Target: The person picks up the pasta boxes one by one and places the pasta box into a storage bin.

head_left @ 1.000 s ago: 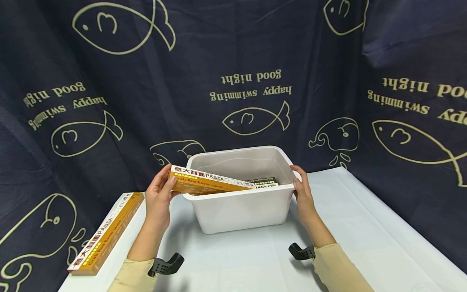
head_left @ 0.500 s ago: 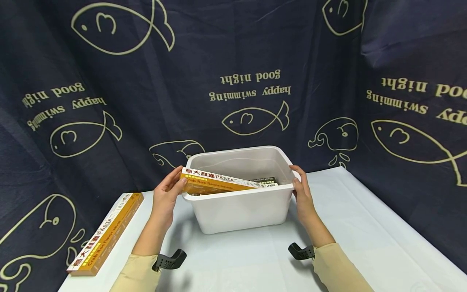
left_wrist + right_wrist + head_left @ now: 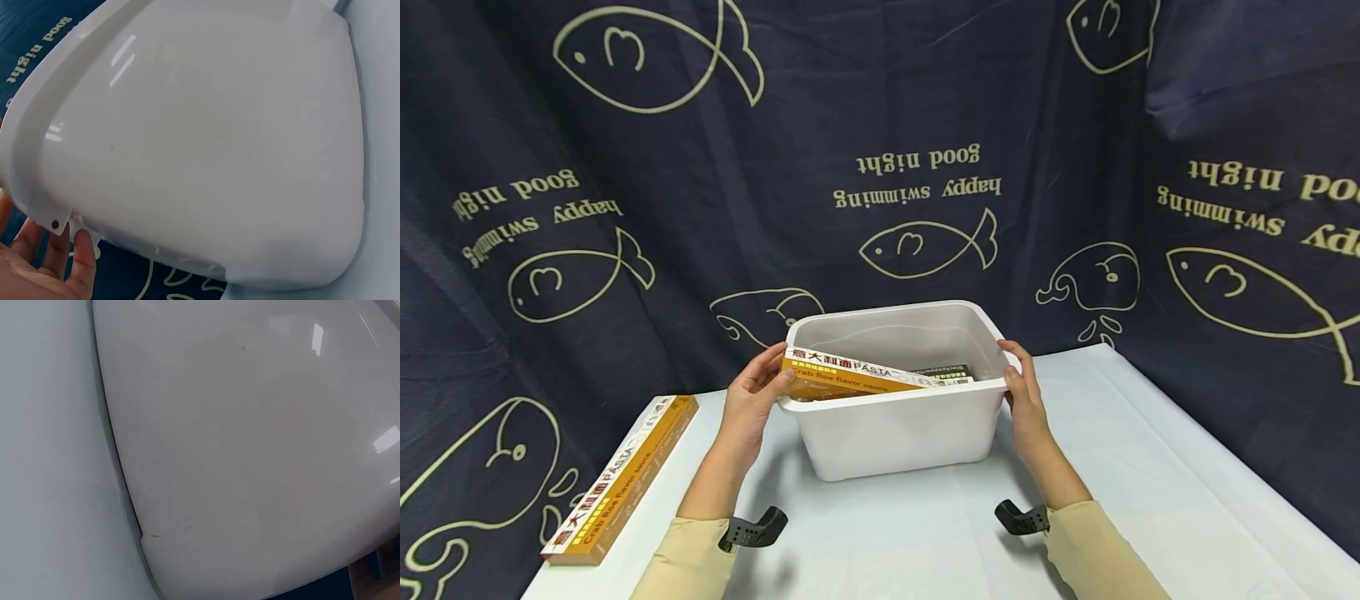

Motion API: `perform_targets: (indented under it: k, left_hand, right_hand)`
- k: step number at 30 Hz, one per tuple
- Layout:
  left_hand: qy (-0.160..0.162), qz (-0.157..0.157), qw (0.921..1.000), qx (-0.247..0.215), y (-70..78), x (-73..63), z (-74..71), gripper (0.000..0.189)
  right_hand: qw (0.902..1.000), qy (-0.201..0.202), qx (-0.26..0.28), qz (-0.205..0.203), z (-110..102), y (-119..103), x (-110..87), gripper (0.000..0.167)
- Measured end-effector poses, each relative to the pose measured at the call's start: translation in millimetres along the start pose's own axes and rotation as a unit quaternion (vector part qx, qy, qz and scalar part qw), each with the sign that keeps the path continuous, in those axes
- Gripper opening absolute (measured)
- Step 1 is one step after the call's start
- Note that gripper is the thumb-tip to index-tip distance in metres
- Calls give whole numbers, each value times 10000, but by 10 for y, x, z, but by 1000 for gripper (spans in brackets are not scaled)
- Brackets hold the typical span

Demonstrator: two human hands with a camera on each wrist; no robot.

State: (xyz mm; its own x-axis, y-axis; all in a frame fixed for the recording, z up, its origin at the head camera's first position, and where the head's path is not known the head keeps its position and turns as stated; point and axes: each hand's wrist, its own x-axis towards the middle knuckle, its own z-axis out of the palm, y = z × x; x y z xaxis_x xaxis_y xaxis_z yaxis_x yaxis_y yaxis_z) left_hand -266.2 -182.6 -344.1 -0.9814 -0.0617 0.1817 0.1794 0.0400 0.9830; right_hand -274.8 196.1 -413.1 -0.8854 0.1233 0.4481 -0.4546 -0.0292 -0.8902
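Observation:
A white plastic bin (image 3: 895, 433) stands on the table. My left hand (image 3: 754, 404) grips the raised left end of an orange and white pasta box (image 3: 842, 379), thumb in front and fingers behind. This box slants down to the right into the bin, its lower end out of sight behind the front wall. At the bin's right rim my right hand (image 3: 1024, 400) holds on, thumb on the near side. Inside, toward the right, shows a dark box (image 3: 951, 371) with yellow print. In the left wrist view the fingers (image 3: 81, 262) are beside the bin's rim.
Another orange and white pasta box (image 3: 621, 483) lies at an angle on the table's left side. The pale table (image 3: 880, 542) extends in front of the bin and to its right. A dark blue curtain (image 3: 805, 167) with fish drawings hangs right behind.
My left hand has moved right, carrying the pasta box farther into the bin and slightly lower. The right hand stays on the rim, and the bin has barely moved.

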Motion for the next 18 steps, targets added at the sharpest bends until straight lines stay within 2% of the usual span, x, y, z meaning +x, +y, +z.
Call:
perform_targets:
  k: [3,6,9,18]
  left_hand:
    - [-54,43,9996,284,-18,-11,37,50]
    - [-95,197,9971,724,-46,-24,60,46]
    - [-150,364,9949,931,-73,-33,68,45]
    - [-260,529,9945,861,-97,-33,74,43]
  right_hand:
    - [10000,-7,-8,22,-5,7,-6,53]
    - [10000,-12,-40,51,-4,12,-17,53]
    - [10000,-10,-48,56,-4,17,-22,53]
    - [10000,46,32,1,-10,30,12,53]
